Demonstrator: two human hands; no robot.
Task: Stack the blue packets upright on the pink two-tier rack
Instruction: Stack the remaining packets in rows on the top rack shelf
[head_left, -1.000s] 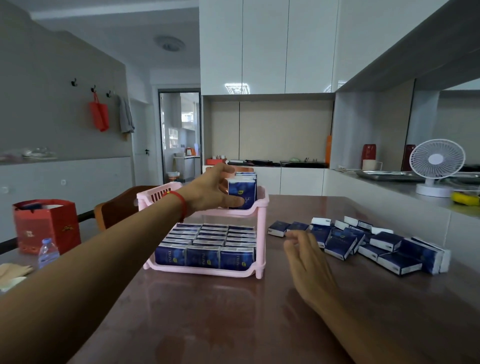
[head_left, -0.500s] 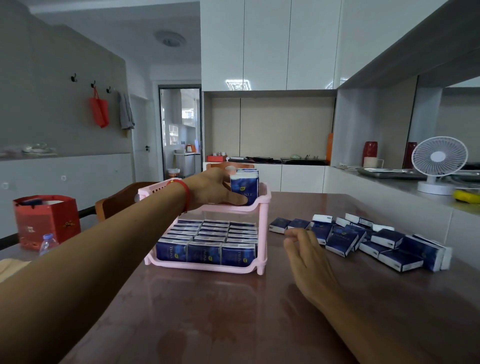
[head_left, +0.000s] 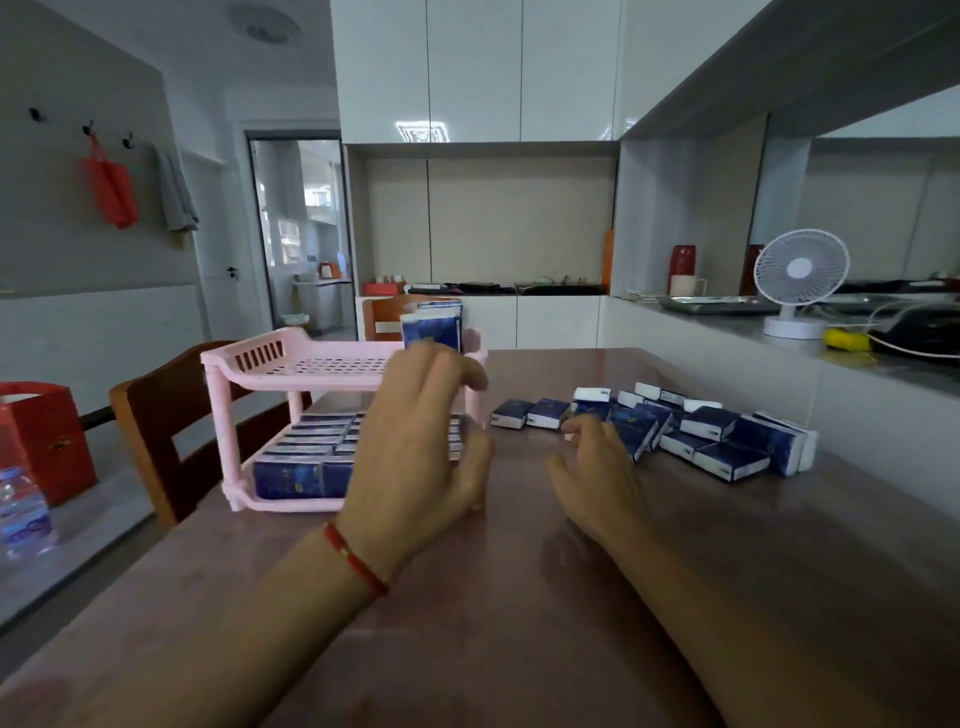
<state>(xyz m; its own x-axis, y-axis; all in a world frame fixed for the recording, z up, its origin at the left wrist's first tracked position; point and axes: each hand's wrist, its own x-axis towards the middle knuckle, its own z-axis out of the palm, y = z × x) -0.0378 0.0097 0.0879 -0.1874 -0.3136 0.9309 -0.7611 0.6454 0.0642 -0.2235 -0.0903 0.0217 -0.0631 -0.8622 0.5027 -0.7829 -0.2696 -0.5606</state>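
The pink two-tier rack (head_left: 270, 364) stands on the brown table. Its lower tier is packed with upright blue packets (head_left: 291, 475). A few upright blue packets (head_left: 434, 325) stand at the right end of the top tier. My left hand (head_left: 421, 441) hangs in front of the rack's right side, fingers loosely spread, holding nothing. My right hand (head_left: 602, 473) hovers over the table with relaxed fingers, its fingertips at the near edge of the loose pile of blue packets (head_left: 717, 436). It is empty too.
A wooden chair (head_left: 150, 415) stands left of the rack. A red gift bag (head_left: 44, 441) and a water bottle (head_left: 21, 514) sit at the far left. A white fan (head_left: 797, 280) stands on the counter behind the pile.
My left hand has let go of the packets on the top tier and drawn back toward me, in front of the rack. My right hand has shifted slightly toward the loose pile.
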